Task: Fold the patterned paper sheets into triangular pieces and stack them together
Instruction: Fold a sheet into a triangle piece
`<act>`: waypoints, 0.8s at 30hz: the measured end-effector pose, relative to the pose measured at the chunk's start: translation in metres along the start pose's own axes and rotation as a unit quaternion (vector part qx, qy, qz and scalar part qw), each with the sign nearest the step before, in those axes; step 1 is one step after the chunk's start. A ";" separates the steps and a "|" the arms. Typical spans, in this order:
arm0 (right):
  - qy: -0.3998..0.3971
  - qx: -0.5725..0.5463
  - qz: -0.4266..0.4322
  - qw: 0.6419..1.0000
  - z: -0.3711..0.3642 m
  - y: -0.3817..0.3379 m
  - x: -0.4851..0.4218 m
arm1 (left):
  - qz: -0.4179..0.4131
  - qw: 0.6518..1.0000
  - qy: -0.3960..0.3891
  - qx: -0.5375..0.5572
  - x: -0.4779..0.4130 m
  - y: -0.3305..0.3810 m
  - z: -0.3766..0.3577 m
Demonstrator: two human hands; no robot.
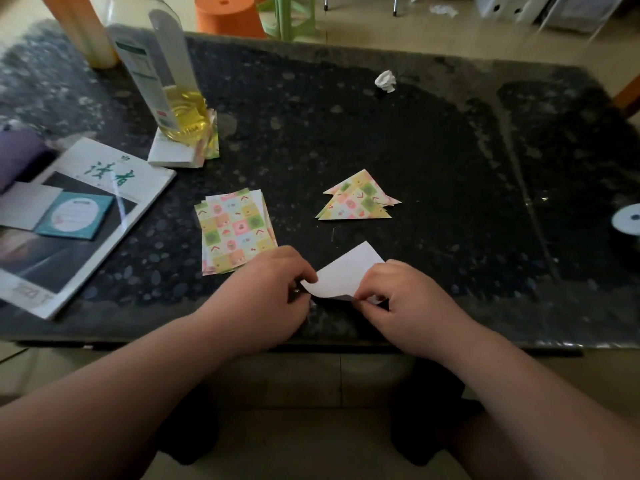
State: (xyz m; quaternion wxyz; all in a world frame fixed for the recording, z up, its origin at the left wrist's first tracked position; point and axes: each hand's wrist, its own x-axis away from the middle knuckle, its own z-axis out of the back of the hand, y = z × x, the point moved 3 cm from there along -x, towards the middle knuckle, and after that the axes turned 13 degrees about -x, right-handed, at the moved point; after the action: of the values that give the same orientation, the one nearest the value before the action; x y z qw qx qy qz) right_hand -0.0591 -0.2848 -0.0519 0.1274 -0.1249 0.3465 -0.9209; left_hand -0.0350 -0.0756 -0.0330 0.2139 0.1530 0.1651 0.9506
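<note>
Forearms reaching in from bottom of frame, left hand [273, 296] and right hand [405, 306] meeting at lower centre. Fingers [298, 268] of each pinching near edge of one sheet [346, 271], white side showing, paper curving up off surface [450, 168]. Just left of hands, stack of unfolded patterned sheets [235, 230] lying flat. At centre right, folded triangles [360, 199] overlapping in small pile. Upper left, oil bottle [166, 81] standing; magazine [104, 209] lying at left edge

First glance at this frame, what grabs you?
Centre, at the near edge of the dark table, the left hand and right hand pinch a sheet, white side up and partly curled. Left of it lies a stack of patterned sheets; beyond it sits a pile of folded triangles. Far left, a bottle of yellow liquid stands on more paper.
</note>
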 end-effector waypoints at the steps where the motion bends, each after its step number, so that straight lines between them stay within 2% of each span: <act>1: -0.003 -0.012 -0.014 1.000 -0.001 0.001 -0.002 | -0.017 1.000 -0.005 -0.014 0.002 -0.001 -0.005; 3: -0.005 -0.048 -0.047 0.998 -0.001 0.001 -0.005 | -0.024 0.999 -0.011 -0.035 0.003 -0.004 -0.016; 7: -0.014 -0.104 -0.128 0.986 0.003 0.002 -0.008 | 0.000 1.000 0.017 -0.010 -0.005 -0.010 -0.020; 10: 0.011 -0.127 -0.174 0.976 0.003 0.003 -0.011 | 0.012 1.000 0.014 -0.004 -0.011 -0.011 -0.019; 14: 0.047 -0.141 -0.202 0.968 0.005 0.003 -0.015 | 0.010 1.000 0.000 0.021 -0.015 -0.009 -0.019; 17: 0.042 -0.146 -0.217 0.964 0.005 0.003 -0.019 | -0.003 0.999 -0.028 0.024 -0.016 -0.010 -0.016; 21: 0.019 -0.117 -0.214 0.970 0.003 0.001 -0.019 | -0.062 0.992 -0.106 -0.037 -0.016 -0.007 -0.013; 24: -0.009 -0.120 -0.199 0.973 0.007 -0.001 -0.017 | -0.089 0.986 -0.090 -0.105 -0.014 -0.003 -0.017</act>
State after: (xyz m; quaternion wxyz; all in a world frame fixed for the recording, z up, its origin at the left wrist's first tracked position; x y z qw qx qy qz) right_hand -0.0414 -0.2825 -0.0487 -0.0710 -0.2143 0.4212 -0.8784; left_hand -0.0280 -0.0833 -0.0525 0.3262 0.1996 0.0572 0.9222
